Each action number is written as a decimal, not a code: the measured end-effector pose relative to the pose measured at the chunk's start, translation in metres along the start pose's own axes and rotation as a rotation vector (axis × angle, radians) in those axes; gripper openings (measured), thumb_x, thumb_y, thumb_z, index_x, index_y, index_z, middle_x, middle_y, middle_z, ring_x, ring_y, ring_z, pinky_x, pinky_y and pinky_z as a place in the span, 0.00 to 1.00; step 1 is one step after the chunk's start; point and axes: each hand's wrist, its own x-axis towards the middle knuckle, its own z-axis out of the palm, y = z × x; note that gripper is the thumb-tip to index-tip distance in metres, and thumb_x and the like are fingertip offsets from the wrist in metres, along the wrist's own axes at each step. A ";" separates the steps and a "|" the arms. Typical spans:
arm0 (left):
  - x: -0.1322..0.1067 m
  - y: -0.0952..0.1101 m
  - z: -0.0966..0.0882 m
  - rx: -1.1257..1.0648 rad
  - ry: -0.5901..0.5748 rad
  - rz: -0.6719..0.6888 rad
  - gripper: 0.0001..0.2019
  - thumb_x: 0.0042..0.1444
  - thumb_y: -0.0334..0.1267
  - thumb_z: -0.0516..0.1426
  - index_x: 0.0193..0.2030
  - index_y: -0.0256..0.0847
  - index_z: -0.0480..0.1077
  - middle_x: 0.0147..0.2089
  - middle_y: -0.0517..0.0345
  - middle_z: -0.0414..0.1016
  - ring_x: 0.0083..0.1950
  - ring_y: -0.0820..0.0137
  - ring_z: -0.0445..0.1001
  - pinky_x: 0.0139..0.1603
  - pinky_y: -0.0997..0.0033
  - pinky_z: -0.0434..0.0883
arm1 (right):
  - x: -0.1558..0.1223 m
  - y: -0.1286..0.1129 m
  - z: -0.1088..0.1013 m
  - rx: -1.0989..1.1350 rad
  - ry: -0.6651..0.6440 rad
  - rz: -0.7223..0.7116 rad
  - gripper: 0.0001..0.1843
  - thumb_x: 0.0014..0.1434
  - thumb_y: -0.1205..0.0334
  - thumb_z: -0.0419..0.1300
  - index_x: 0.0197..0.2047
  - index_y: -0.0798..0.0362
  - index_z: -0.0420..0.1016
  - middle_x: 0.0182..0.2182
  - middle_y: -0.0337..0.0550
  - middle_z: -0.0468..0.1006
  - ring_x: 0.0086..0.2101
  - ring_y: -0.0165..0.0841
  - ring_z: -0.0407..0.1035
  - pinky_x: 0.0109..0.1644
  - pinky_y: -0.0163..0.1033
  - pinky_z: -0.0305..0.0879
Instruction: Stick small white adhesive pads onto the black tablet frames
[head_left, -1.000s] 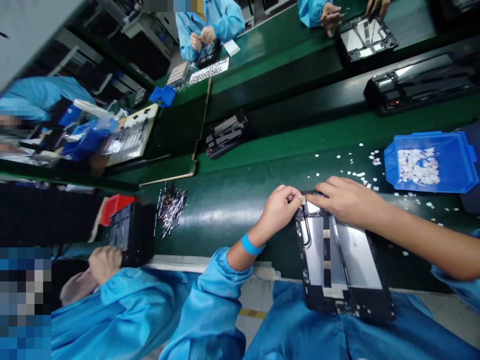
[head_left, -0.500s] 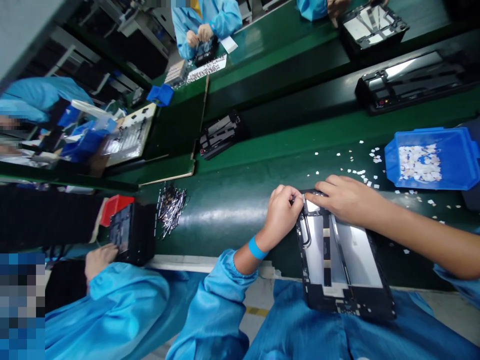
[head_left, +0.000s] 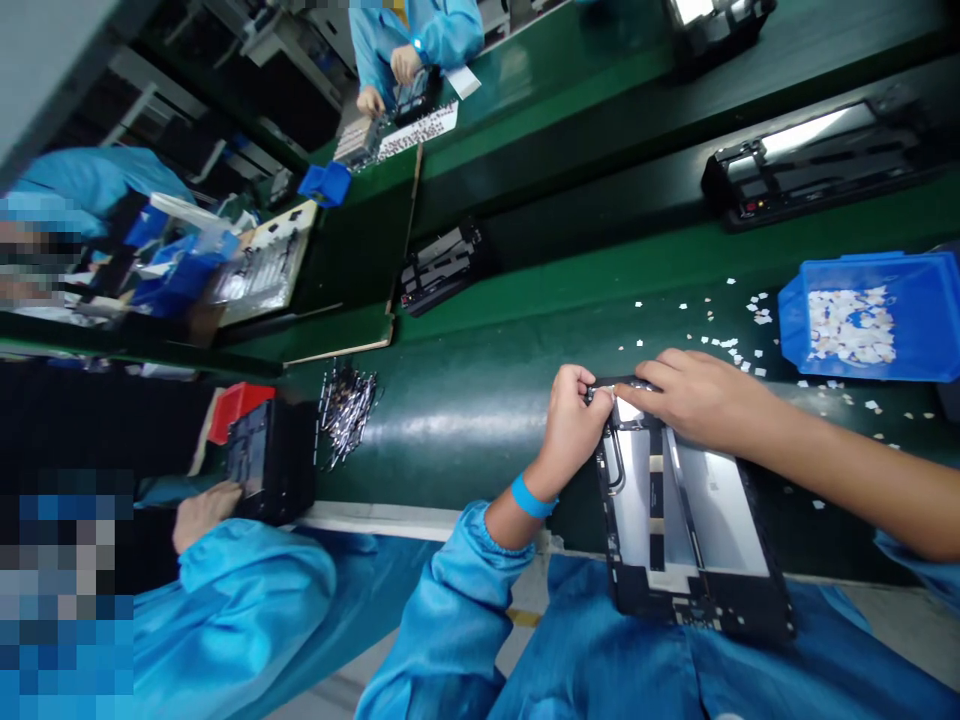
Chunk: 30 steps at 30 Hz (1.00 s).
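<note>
An opened tablet (head_left: 679, 500) lies at the bench's front edge, its inner side up, showing silver plates and dark flat cables. My left hand (head_left: 577, 425) is at its upper left corner, fingers curled round the corner and thumb pressed on top. My right hand (head_left: 694, 395) reaches over from the right. Its index finger stretches to the same corner and meets my left thumb, while the other fingers are loosely bent over the top edge. Something small and pale shows between the fingertips, too small to name.
Right of me, a blue bin (head_left: 919, 320) holds white paper bits, with more scattered around it. A pile of thin metal strips (head_left: 349, 415) lies left. Other tablets (head_left: 442, 270) stand along the line. A co-worker's hand (head_left: 206, 515) touches a dark device (head_left: 270, 460) beside a red bin (head_left: 238, 410).
Both my hands stay at the tablet's corner, with small finger shifts. The far co-worker's hands have parted. The device at the upper right has shifted up and left. The view has turned slightly.
</note>
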 end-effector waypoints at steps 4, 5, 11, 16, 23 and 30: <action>0.006 -0.004 0.007 -0.176 -0.045 -0.125 0.11 0.57 0.27 0.59 0.44 0.44 0.63 0.35 0.65 0.60 0.33 0.74 0.60 0.35 0.73 0.60 | -0.002 0.001 0.003 0.032 0.027 0.000 0.19 0.68 0.70 0.56 0.59 0.52 0.79 0.42 0.51 0.78 0.38 0.40 0.63 0.39 0.43 0.51; 0.007 -0.005 0.007 -0.187 -0.052 -0.125 0.12 0.57 0.27 0.59 0.44 0.44 0.64 0.35 0.65 0.60 0.33 0.74 0.60 0.35 0.73 0.60 | -0.002 0.001 0.003 0.038 0.031 0.001 0.19 0.68 0.70 0.56 0.58 0.53 0.79 0.42 0.51 0.77 0.38 0.39 0.63 0.39 0.43 0.51; 0.005 -0.006 -0.002 -0.126 -0.125 -0.072 0.16 0.54 0.26 0.60 0.49 0.43 0.66 0.39 0.63 0.61 0.37 0.73 0.62 0.38 0.74 0.63 | -0.003 0.002 0.004 0.062 0.031 -0.012 0.19 0.68 0.70 0.57 0.58 0.52 0.79 0.42 0.51 0.78 0.39 0.39 0.63 0.38 0.42 0.49; 0.010 -0.003 -0.009 -0.071 -0.247 -0.059 0.19 0.56 0.28 0.61 0.54 0.43 0.67 0.42 0.60 0.65 0.41 0.71 0.67 0.41 0.73 0.67 | 0.005 0.005 0.004 0.058 0.019 -0.009 0.18 0.68 0.69 0.56 0.58 0.51 0.80 0.42 0.51 0.80 0.39 0.39 0.65 0.39 0.42 0.54; -0.050 -0.007 -0.044 0.042 -0.152 -0.003 0.25 0.67 0.39 0.57 0.69 0.42 0.63 0.55 0.47 0.69 0.49 0.65 0.72 0.53 0.60 0.74 | -0.072 -0.013 -0.020 0.216 0.206 0.564 0.20 0.73 0.59 0.51 0.60 0.55 0.78 0.48 0.56 0.83 0.46 0.47 0.76 0.48 0.51 0.72; -0.104 -0.008 -0.042 0.077 -0.264 0.115 0.33 0.72 0.45 0.53 0.80 0.46 0.50 0.74 0.42 0.62 0.76 0.54 0.60 0.75 0.48 0.62 | -0.105 -0.090 -0.038 0.523 -0.030 0.718 0.31 0.72 0.49 0.53 0.71 0.55 0.66 0.50 0.57 0.82 0.43 0.47 0.80 0.43 0.51 0.79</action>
